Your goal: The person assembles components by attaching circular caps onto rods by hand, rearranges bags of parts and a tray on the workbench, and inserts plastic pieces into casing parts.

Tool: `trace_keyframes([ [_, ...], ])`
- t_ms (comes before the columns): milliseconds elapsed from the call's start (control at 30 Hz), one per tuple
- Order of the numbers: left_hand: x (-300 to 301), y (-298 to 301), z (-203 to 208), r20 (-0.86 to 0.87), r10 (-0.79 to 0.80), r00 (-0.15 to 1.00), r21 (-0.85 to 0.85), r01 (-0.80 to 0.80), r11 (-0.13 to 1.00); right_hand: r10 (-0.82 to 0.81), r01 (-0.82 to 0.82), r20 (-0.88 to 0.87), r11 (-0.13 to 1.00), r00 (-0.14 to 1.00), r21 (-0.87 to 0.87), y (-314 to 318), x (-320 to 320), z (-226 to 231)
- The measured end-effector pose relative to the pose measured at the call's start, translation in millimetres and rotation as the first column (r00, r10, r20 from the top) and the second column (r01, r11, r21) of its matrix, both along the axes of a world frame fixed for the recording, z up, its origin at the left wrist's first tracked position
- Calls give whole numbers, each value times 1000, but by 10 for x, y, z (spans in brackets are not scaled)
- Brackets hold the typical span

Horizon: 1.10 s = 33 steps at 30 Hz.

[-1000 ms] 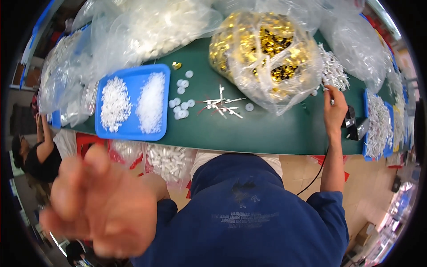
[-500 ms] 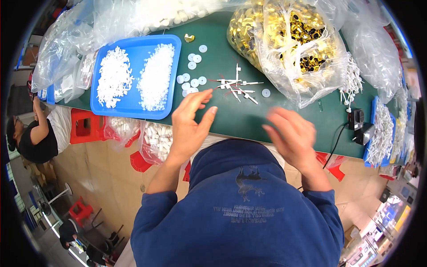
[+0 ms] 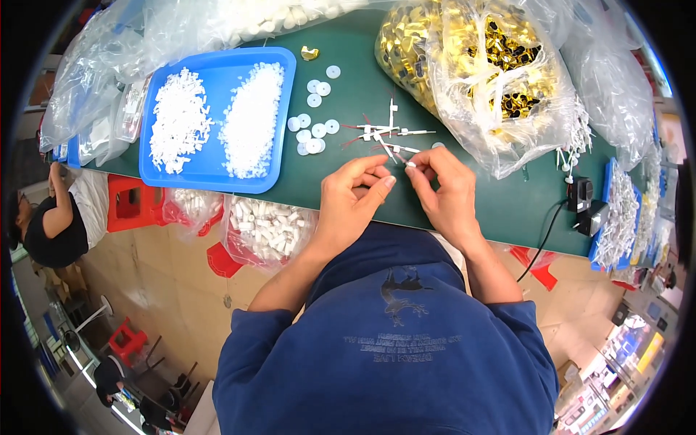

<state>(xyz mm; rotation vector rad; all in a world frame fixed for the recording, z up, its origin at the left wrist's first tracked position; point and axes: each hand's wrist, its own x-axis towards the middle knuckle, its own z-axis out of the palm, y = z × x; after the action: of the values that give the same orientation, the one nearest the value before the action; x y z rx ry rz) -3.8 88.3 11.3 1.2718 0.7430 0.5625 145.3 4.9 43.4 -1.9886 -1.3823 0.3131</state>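
My left hand (image 3: 357,197) is closed, its thumb and fingers bent together; whatever it may hold is hidden. Close beside it, my right hand (image 3: 446,194) pinches a small white piece (image 3: 411,164) between thumb and fingertips. Just beyond both hands lies a loose cluster of thin white sticks (image 3: 383,132) with fine red wires on the green table (image 3: 348,40). Translucent round discs (image 3: 318,130) are scattered left of that cluster. Another disc (image 3: 438,145) shows partly behind the right hand.
At left, a blue tray (image 3: 288,80) carries two heaps of small white parts. A clear bag of gold caps (image 3: 500,87) stands at back right, one gold cap (image 3: 309,53) apart from it. White parts fill a bag (image 3: 270,230) below the edge. A black device (image 3: 580,194) trails a cable.
Both hands have come together in front of the stick cluster: the left moved right, the right moved left and forward. The right hand now pinches a small white piece.
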Motion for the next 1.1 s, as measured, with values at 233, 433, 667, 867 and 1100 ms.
trace_keyframes([
  [233,24,98,-58,391,37,920,-574,212,791,2,-30,-422,998,907,-59,-57,-61,2],
  [433,-12,116,-86,368,24,930,-703,261,662,27,-35,-541,999,841,-4,-102,-111,-81],
  [667,31,28,50,338,30,941,-632,203,748,-48,24,-660,999,749,-46,-188,-122,-91],
  [867,42,-54,-77,251,-51,966,-390,150,909,-4,-29,-464,998,886,-64,-277,-118,3],
  [1100,379,-25,-36,163,151,975,-173,-123,977,-197,206,-297,979,934,-2,-548,110,143],
])
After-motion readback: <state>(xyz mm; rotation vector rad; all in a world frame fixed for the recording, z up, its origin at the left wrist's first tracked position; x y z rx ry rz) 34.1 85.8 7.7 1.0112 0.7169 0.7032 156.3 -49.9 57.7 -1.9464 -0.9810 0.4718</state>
